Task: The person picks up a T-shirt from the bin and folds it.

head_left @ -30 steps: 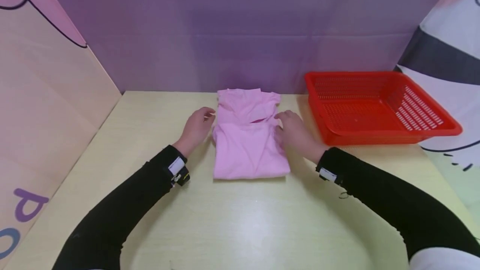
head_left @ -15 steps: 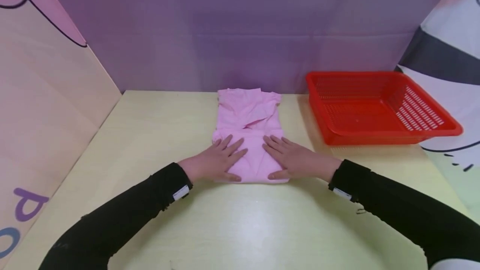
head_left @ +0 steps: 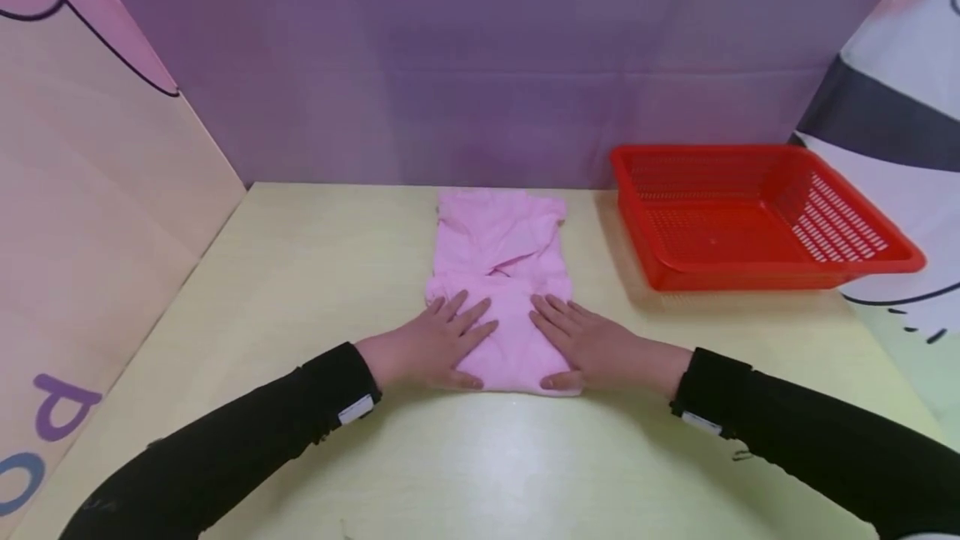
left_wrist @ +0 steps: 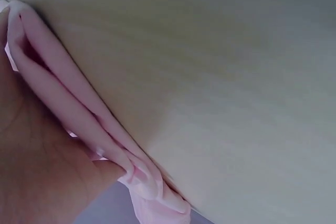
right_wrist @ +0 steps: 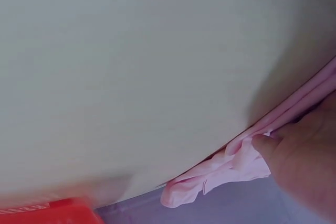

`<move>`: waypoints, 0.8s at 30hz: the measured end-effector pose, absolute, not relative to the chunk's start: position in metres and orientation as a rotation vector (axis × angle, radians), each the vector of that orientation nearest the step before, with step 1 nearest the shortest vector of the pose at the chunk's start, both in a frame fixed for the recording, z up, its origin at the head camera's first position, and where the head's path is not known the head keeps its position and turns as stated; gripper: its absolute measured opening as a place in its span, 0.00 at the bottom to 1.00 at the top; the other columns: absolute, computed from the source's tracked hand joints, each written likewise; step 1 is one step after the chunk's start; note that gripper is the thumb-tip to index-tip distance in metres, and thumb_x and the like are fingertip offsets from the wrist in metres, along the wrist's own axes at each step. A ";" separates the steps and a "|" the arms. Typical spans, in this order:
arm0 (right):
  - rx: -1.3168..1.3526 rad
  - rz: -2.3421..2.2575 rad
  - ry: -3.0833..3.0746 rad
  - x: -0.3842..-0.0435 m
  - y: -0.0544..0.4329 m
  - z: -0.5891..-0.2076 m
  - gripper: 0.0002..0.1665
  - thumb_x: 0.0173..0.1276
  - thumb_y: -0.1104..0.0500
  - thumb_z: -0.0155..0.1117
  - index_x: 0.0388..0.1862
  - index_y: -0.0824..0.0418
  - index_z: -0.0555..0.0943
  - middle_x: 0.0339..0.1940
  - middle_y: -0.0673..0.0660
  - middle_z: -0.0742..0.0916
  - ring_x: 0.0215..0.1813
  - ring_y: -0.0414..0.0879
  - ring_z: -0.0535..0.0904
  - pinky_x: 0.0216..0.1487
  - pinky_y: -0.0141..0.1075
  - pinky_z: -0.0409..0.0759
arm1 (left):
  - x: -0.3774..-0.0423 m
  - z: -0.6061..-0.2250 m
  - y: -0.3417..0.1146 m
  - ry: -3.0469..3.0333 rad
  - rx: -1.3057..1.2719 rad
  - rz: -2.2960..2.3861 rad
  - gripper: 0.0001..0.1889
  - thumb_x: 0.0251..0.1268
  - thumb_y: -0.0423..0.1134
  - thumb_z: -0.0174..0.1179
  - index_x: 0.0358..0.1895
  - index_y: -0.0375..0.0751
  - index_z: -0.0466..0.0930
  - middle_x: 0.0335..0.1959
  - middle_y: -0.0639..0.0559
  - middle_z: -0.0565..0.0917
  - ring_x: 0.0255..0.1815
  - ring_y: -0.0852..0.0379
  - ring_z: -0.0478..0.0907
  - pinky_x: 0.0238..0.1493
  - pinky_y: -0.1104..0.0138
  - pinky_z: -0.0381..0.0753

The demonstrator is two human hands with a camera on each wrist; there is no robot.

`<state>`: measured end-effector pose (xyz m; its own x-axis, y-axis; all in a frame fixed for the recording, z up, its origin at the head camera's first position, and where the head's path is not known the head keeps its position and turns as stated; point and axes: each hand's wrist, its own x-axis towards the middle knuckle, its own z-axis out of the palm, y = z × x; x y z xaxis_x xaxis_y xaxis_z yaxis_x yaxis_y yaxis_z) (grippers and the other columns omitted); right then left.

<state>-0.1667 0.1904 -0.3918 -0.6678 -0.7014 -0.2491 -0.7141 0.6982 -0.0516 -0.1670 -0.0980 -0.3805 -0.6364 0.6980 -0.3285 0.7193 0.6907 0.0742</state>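
A folded pink garment (head_left: 504, 240) lies on the table, its near part doubled over and its far part wrinkled with a small gap at the fold. Spread fingers of my left hand (head_left: 438, 344) press flat on the near left side of the cloth. On the near right side my right hand (head_left: 592, 344) rests the same way, fingers straight. In the left wrist view the garment's layered side edge (left_wrist: 68, 87) runs along that hand. The right wrist view has the cloth (right_wrist: 231, 166) beside the other hand.
A red perforated plastic basket (head_left: 757, 227) stands at the back right of the pale wooden table (head_left: 502, 465). Behind the table rises a purple backdrop (head_left: 480, 65), with printed panels at the left and right sides.
Both hands have come from the garment's sides onto its near part, fingers spread. Over the last half second the garment has slid toward me under them.
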 end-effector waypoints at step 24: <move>-2.154 0.540 2.648 -0.122 0.198 -0.392 0.35 0.69 0.49 0.74 0.73 0.53 0.75 0.74 0.59 0.81 0.71 0.54 0.82 0.67 0.42 0.84 | -0.113 -0.375 -0.105 2.687 1.685 -0.622 0.29 0.78 0.37 0.59 0.79 0.56 0.68 0.80 0.47 0.70 0.76 0.42 0.75 0.58 0.60 0.89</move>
<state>-0.1220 0.1976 -0.3918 -0.1929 -0.9801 0.0472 -0.8834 0.1944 0.4263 -0.1128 -0.1053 -0.3751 -0.4533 0.8826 -0.1248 0.8476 0.3835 -0.3668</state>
